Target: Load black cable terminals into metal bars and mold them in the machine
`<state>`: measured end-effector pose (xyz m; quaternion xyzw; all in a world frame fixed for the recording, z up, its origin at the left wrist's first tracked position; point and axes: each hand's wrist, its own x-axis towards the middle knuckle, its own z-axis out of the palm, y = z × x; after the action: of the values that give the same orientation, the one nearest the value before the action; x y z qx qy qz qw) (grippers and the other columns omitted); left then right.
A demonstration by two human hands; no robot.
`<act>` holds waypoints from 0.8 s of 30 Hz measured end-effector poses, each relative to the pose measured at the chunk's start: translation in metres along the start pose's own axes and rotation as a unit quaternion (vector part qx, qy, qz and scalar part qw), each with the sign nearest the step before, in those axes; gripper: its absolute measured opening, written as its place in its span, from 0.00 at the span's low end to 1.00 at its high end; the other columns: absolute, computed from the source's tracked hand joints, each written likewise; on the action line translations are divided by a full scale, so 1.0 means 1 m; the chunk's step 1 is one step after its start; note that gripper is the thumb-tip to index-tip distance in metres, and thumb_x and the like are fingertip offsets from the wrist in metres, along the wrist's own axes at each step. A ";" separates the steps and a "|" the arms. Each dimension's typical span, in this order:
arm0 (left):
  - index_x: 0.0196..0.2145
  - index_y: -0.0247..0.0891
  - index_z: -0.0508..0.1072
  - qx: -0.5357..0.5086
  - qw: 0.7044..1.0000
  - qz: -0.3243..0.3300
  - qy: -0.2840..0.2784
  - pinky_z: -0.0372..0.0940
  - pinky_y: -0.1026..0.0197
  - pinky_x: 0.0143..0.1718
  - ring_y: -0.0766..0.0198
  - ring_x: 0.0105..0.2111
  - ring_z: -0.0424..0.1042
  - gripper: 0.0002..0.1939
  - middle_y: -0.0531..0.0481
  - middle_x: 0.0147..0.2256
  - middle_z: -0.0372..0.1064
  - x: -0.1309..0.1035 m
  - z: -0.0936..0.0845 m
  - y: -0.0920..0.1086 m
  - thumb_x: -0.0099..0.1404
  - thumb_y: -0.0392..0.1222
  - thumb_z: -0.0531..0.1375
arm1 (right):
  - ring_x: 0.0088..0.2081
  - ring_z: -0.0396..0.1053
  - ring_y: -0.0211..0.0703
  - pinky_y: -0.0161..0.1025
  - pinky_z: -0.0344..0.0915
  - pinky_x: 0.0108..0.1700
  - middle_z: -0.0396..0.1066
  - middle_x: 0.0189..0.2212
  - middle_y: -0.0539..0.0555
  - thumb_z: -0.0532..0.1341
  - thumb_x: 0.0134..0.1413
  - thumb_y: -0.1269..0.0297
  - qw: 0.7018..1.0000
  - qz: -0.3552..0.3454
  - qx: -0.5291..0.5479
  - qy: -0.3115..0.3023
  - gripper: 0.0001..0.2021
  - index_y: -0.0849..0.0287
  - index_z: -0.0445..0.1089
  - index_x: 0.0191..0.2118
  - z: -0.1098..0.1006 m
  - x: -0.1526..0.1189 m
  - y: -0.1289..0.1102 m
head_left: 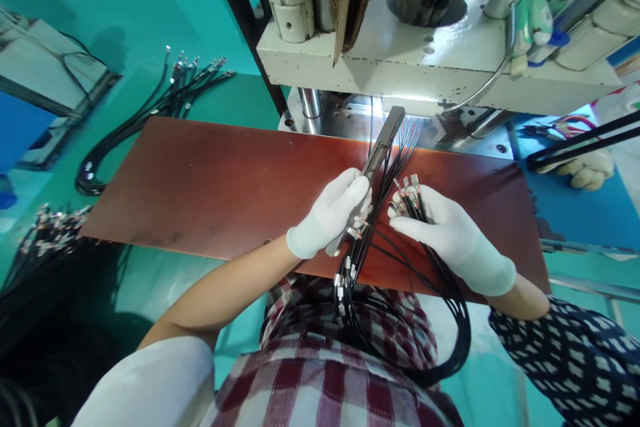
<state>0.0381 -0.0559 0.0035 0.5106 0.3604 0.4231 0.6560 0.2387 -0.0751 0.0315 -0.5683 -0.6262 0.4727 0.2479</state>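
My left hand (340, 203), in a white glove, is closed around a long grey metal bar with slots (383, 147), held at a slant over the brown board (225, 180). Two cable ends with metal terminals stick out by its fingers. My right hand (440, 227), also gloved, grips a bunch of black cables (457, 320) near their ends, with several metal terminals (410, 185) standing up past the fingers. These cables loop down over my lap. Between the hands, more black cables run under the bar, and their thin bare-looking ends point toward the machine.
A white press machine (430, 73) with a steel base (345, 110) stands ahead. Bundled cables (170, 90) with terminals lie at the left, and a bigger pile (55, 240) sits lower left. Pliers (545, 128) and a work glove (590, 168) lie on the right.
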 end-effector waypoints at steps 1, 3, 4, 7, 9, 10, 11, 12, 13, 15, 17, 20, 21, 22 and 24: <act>0.30 0.39 0.58 0.001 1.000 0.002 -0.002 0.57 0.64 0.27 0.71 0.23 0.58 0.20 0.56 0.25 0.58 0.000 0.000 -0.001 0.74 0.56 0.51 | 0.38 0.69 0.44 0.39 0.65 0.42 0.72 0.34 0.50 0.64 0.56 0.59 1.000 0.000 0.005 0.001 0.10 0.58 0.69 0.39 -0.001 -0.001 -0.001; 0.30 0.38 0.59 0.004 1.000 0.003 -0.007 0.57 0.64 0.27 0.71 0.23 0.58 0.20 0.56 0.25 0.58 0.000 0.000 -0.001 0.74 0.56 0.51 | 0.34 0.68 0.42 0.38 0.65 0.40 0.72 0.31 0.49 0.64 0.57 0.59 1.000 0.003 0.003 0.000 0.09 0.59 0.70 0.37 -0.002 -0.002 -0.002; 0.30 0.38 0.59 0.007 1.000 0.003 -0.010 0.57 0.64 0.27 0.71 0.23 0.58 0.20 0.56 0.24 0.58 0.000 0.000 -0.001 0.74 0.56 0.51 | 0.32 0.68 0.41 0.38 0.64 0.38 0.71 0.29 0.49 0.64 0.57 0.58 1.000 0.006 -0.002 -0.003 0.09 0.59 0.70 0.36 -0.002 -0.002 -0.002; 0.30 0.38 0.60 0.019 0.999 0.000 -0.025 0.56 0.63 0.26 0.71 0.22 0.57 0.22 0.56 0.23 0.57 -0.001 0.000 0.000 0.74 0.57 0.50 | 0.28 0.68 0.40 0.38 0.65 0.34 0.72 0.24 0.49 0.65 0.56 0.56 0.999 0.034 0.015 -0.019 0.11 0.59 0.71 0.33 0.000 0.001 -0.004; 0.30 0.38 0.60 0.028 0.999 -0.002 -0.032 0.55 0.63 0.25 0.70 0.21 0.57 0.22 0.56 0.23 0.57 -0.001 -0.001 0.000 0.74 0.58 0.49 | 0.28 0.69 0.41 0.38 0.65 0.34 0.73 0.25 0.51 0.66 0.56 0.56 0.997 0.048 0.046 -0.036 0.12 0.60 0.72 0.31 0.002 0.003 -0.007; 0.30 0.38 0.60 0.034 0.999 0.000 -0.032 0.56 0.63 0.25 0.70 0.21 0.57 0.23 0.56 0.23 0.57 0.000 -0.001 0.000 0.74 0.59 0.48 | 0.28 0.69 0.41 0.38 0.65 0.33 0.73 0.25 0.51 0.66 0.55 0.56 0.996 0.050 0.060 -0.046 0.12 0.60 0.72 0.29 0.004 0.004 -0.010; 0.30 0.38 0.61 0.044 0.999 0.007 -0.029 0.57 0.63 0.26 0.69 0.22 0.57 0.23 0.55 0.23 0.58 0.000 -0.002 0.000 0.74 0.59 0.49 | 0.28 0.68 0.40 0.37 0.65 0.33 0.73 0.24 0.51 0.66 0.55 0.56 0.995 0.048 0.069 -0.053 0.12 0.60 0.71 0.28 0.006 0.005 -0.013; 0.30 0.38 0.61 0.056 0.998 0.016 -0.022 0.58 0.62 0.28 0.69 0.24 0.58 0.23 0.55 0.25 0.58 0.000 -0.002 0.000 0.74 0.59 0.49 | 0.28 0.67 0.39 0.37 0.64 0.33 0.72 0.24 0.50 0.66 0.54 0.57 0.994 0.045 0.074 -0.061 0.13 0.60 0.71 0.27 0.008 0.006 -0.017; 0.29 0.38 0.61 0.069 0.997 0.027 -0.014 0.59 0.62 0.30 0.68 0.26 0.59 0.22 0.54 0.26 0.59 0.001 -0.002 0.000 0.74 0.58 0.50 | 0.28 0.66 0.39 0.36 0.63 0.33 0.71 0.24 0.49 0.66 0.54 0.56 0.994 0.045 0.077 -0.065 0.13 0.60 0.71 0.27 0.011 0.007 -0.020; 0.29 0.38 0.61 0.092 0.995 0.040 0.004 0.60 0.62 0.34 0.67 0.29 0.58 0.22 0.54 0.28 0.58 0.001 -0.003 0.001 0.73 0.58 0.51 | 0.27 0.65 0.38 0.36 0.61 0.32 0.70 0.24 0.48 0.67 0.52 0.56 0.993 0.050 0.082 -0.069 0.12 0.60 0.71 0.27 0.015 0.009 -0.023; 0.29 0.38 0.60 0.096 0.995 0.040 0.011 0.59 0.63 0.34 0.67 0.30 0.57 0.22 0.54 0.29 0.57 0.001 -0.002 0.002 0.72 0.59 0.52 | 0.28 0.64 0.38 0.36 0.60 0.31 0.69 0.24 0.48 0.67 0.51 0.57 0.992 0.058 0.086 -0.068 0.12 0.61 0.71 0.27 0.018 0.012 -0.024; 0.30 0.38 0.60 0.083 0.996 0.026 0.001 0.59 0.62 0.34 0.67 0.30 0.57 0.22 0.54 0.29 0.57 0.000 -0.002 0.002 0.73 0.58 0.51 | 0.27 0.63 0.38 0.36 0.59 0.31 0.68 0.23 0.48 0.67 0.50 0.57 0.991 0.064 0.094 -0.073 0.12 0.61 0.70 0.26 0.020 0.015 -0.022; 0.30 0.38 0.60 0.079 0.997 0.023 -0.004 0.58 0.63 0.34 0.67 0.30 0.57 0.21 0.54 0.29 0.57 0.000 -0.002 0.002 0.73 0.57 0.51 | 0.27 0.62 0.37 0.36 0.59 0.31 0.68 0.23 0.48 0.67 0.50 0.57 0.990 0.071 0.097 -0.079 0.13 0.61 0.70 0.25 0.020 0.015 -0.022; 0.30 0.38 0.60 0.074 0.997 0.020 -0.007 0.58 0.63 0.33 0.67 0.30 0.57 0.21 0.54 0.29 0.57 0.000 -0.002 0.002 0.73 0.57 0.51 | 0.27 0.62 0.37 0.35 0.58 0.31 0.68 0.23 0.48 0.67 0.50 0.58 0.988 0.080 0.100 -0.087 0.13 0.61 0.69 0.25 0.020 0.016 -0.021; 0.31 0.38 0.60 0.066 0.998 0.013 -0.012 0.58 0.63 0.33 0.68 0.29 0.57 0.20 0.54 0.29 0.58 0.000 -0.003 0.002 0.73 0.56 0.52 | 0.27 0.61 0.36 0.35 0.57 0.31 0.67 0.22 0.47 0.67 0.51 0.59 0.985 0.098 0.104 -0.100 0.13 0.61 0.68 0.24 0.020 0.016 -0.022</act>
<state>0.0349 -0.0551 0.0043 0.5627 0.3728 0.4007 0.6195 0.2074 -0.0639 0.0381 -0.5475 -0.5367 0.6119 0.1945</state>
